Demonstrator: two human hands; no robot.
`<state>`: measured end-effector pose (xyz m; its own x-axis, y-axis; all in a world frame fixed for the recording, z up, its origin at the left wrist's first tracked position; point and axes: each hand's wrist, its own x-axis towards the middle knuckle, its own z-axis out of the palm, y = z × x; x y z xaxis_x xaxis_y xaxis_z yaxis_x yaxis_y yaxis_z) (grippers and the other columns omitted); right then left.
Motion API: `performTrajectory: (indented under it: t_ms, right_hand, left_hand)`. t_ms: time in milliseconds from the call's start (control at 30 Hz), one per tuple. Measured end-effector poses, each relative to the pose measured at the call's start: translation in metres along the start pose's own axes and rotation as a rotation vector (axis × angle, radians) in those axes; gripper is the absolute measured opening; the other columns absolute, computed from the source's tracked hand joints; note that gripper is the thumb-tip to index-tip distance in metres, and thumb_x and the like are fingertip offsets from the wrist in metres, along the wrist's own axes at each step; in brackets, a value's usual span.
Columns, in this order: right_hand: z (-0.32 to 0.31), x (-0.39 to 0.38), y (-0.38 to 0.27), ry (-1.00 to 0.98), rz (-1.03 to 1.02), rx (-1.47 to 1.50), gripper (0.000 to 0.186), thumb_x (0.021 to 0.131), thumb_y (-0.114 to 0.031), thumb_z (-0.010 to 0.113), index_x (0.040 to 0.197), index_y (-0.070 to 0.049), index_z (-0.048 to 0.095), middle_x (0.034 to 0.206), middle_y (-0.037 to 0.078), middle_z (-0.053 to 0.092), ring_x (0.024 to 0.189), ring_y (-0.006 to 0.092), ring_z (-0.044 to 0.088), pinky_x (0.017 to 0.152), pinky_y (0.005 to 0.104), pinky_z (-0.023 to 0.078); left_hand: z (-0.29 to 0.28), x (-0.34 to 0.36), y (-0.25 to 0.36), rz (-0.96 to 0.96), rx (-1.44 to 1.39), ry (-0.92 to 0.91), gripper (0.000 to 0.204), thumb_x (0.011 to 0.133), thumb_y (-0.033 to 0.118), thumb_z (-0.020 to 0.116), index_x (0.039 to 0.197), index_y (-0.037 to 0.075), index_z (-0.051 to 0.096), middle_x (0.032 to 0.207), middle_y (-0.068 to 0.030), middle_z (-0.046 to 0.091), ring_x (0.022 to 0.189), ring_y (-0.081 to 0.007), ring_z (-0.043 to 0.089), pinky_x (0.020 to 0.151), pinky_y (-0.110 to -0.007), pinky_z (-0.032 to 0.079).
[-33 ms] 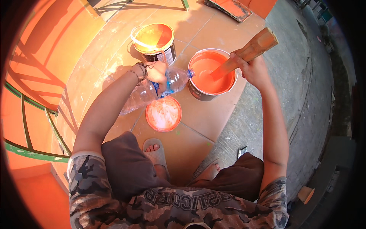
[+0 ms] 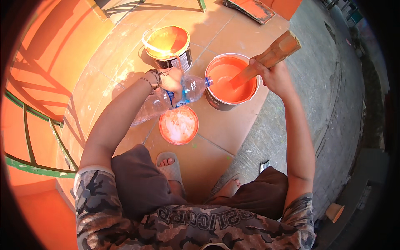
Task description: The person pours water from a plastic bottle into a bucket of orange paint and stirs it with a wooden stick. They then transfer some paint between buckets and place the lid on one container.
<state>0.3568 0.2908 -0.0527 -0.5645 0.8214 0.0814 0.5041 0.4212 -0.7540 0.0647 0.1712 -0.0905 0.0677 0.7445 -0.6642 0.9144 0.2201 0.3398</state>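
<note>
My left hand [image 2: 171,82] is closed around a large clear plastic bottle [image 2: 193,87] with a blue label. The bottle lies tilted over, its blue-ringed mouth at the left rim of a bucket of orange paint [image 2: 223,68]. Whether liquid runs from the mouth, I cannot make out. A flat wooden stick [image 2: 281,48] is gripped in my right hand [image 2: 273,77] at the bucket's right side. Its lower end dips into the paint, hidden below the surface. A round paint-smeared lid [image 2: 179,129] lies on the tiles below the bottle.
Behind my left hand stands a second bucket [image 2: 189,56], orange-stained inside, with a white handle. A paint-covered tray [image 2: 250,9] lies at the far edge. Green metal bars [image 2: 37,166] stand at left beside an orange wall [image 2: 71,46]. Tiles meet grey concrete [image 2: 291,121] at right.
My right hand and the top of the wooden stick have shifted very slightly left. The bottle stays at the bucket's rim.
</note>
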Motion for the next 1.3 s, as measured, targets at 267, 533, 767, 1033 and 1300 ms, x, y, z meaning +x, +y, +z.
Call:
performTrajectory:
  t_ms: [267, 533, 767, 1033, 1300]
  right_hand:
    - [0.025, 0.020, 0.030, 0.032, -0.131, 0.032, 0.026, 0.089, -0.022, 0.065, 0.100, 0.001, 0.066, 0.088, 0.017, 0.069, 0.082, 0.0289, 0.067, 0.073, 0.0389, 0.052]
    - [0.050, 0.037, 0.034, 0.060, -0.169, 0.097, 0.027, 0.088, -0.026, 0.065, 0.098, -0.001, 0.067, 0.082, 0.018, 0.068, 0.077, 0.0310, 0.067, 0.069, 0.0413, 0.052]
    - [0.026, 0.041, 0.028, -0.075, -0.006, -0.214, 0.026, 0.086, -0.022, 0.065, 0.093, 0.002, 0.067, 0.079, 0.019, 0.068, 0.068, 0.0328, 0.066, 0.064, 0.0414, 0.052]
    - [0.043, 0.038, 0.018, -0.027, 0.023, 0.150, 0.027, 0.087, -0.023, 0.065, 0.093, 0.003, 0.067, 0.080, 0.020, 0.067, 0.063, 0.0317, 0.065, 0.062, 0.0408, 0.051]
    - [0.021, 0.044, 0.028, -0.073, -0.046, -0.199, 0.025, 0.086, -0.020, 0.065, 0.088, 0.004, 0.068, 0.081, 0.020, 0.068, 0.065, 0.0326, 0.065, 0.062, 0.0405, 0.051]
  left_hand:
    - [-0.018, 0.005, 0.011, -0.083, 0.111, -0.090, 0.033, 0.045, 0.024, 0.081, 0.057, -0.002, 0.065, 0.059, -0.0108, 0.063, 0.053, -0.0197, 0.060, 0.049, -0.033, 0.049]
    - [-0.022, 0.011, 0.011, -0.038, 0.166, -0.119, 0.031, 0.046, 0.025, 0.082, 0.053, 0.001, 0.064, 0.059, -0.0097, 0.062, 0.054, -0.0179, 0.059, 0.051, -0.032, 0.047]
    - [-0.018, 0.012, 0.007, -0.066, 0.111, -0.102, 0.026, 0.046, 0.022, 0.081, 0.055, 0.002, 0.067, 0.058, -0.0091, 0.063, 0.053, -0.0173, 0.060, 0.049, -0.032, 0.048]
    - [-0.017, 0.013, 0.003, -0.073, 0.093, -0.111, 0.024, 0.047, 0.020, 0.080, 0.056, 0.001, 0.068, 0.060, -0.0094, 0.065, 0.053, -0.0160, 0.062, 0.049, -0.030, 0.049]
    - [-0.025, 0.004, 0.011, -0.025, 0.159, -0.157, 0.026, 0.048, 0.021, 0.080, 0.057, 0.000, 0.068, 0.059, -0.0109, 0.064, 0.053, -0.0172, 0.062, 0.049, -0.031, 0.049]
